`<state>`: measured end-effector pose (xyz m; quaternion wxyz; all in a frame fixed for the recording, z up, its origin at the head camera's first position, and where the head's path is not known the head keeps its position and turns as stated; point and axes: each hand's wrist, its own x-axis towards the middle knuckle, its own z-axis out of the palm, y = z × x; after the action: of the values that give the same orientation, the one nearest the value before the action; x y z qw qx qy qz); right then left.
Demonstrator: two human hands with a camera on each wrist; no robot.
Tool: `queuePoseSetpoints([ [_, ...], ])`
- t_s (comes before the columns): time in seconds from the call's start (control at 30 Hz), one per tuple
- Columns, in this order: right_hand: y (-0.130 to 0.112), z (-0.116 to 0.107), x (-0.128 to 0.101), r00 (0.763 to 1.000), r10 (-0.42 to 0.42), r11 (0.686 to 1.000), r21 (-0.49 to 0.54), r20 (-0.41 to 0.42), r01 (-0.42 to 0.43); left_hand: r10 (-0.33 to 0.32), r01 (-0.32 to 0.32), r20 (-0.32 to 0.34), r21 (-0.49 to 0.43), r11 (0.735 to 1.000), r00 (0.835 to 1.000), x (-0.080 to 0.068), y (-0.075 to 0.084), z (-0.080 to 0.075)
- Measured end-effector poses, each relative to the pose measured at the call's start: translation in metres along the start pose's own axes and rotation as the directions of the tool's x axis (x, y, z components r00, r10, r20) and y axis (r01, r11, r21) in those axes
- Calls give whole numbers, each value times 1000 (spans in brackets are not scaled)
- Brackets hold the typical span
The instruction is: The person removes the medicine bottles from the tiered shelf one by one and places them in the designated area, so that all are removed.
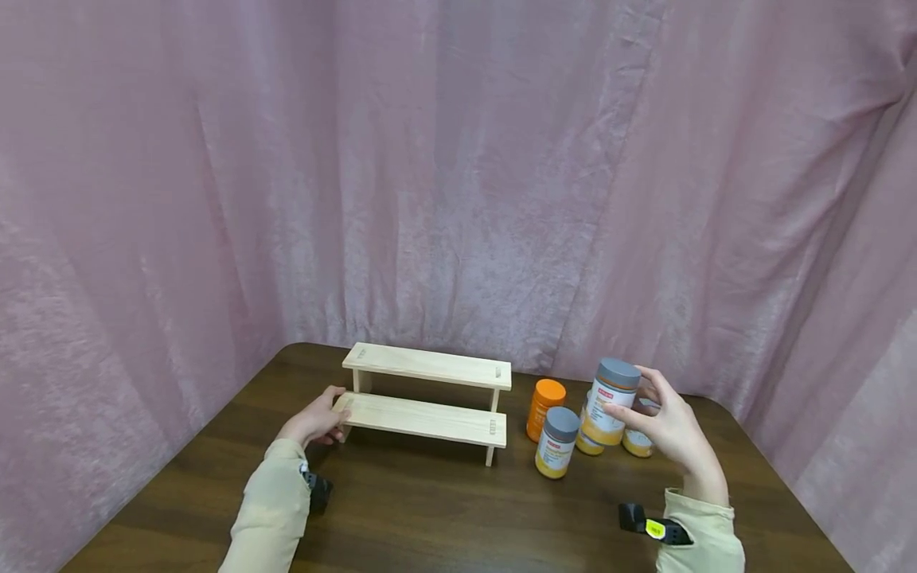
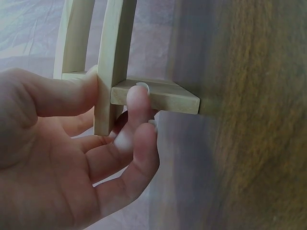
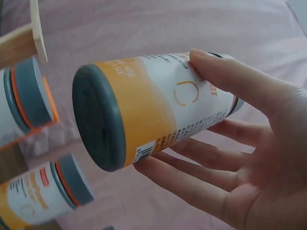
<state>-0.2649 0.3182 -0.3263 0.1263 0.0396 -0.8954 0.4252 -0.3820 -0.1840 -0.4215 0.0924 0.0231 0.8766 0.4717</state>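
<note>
Gripped between thumb and fingers of right hand [image 1: 673,434]: grey-lidded bottle [image 1: 610,402], contents hidden, raised above other bottles [image 1: 557,442]. Left hand [image 1: 315,419] pinching wooden rack [image 1: 428,402] end.

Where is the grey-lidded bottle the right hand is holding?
In the head view, the grey-lidded bottle is lifted at the table's right side in the right hand, above the other bottles, right of the wooden two-tier shelf.

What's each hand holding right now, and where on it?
Right hand grips a grey-lidded bottle around its body. Left hand pinches the wooden shelf at its lower tier's left end.
</note>
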Motion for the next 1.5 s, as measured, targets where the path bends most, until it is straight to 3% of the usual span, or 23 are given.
queuePoseSetpoints([
  [0.37,33,-9,-2,995,30,996,83,91,-37,9,-9,12,-3,1000,1000,1,-1,-2],
  [0.67,50,-10,-1,993,5,991,133,114,-21,16,-16,13,-9,1000,1000,2,-1,0],
  [1.5,99,15,8,955,-28,963,264,295,-53,13,-12,23,-10,1000,1000,1,-1,-2],
])
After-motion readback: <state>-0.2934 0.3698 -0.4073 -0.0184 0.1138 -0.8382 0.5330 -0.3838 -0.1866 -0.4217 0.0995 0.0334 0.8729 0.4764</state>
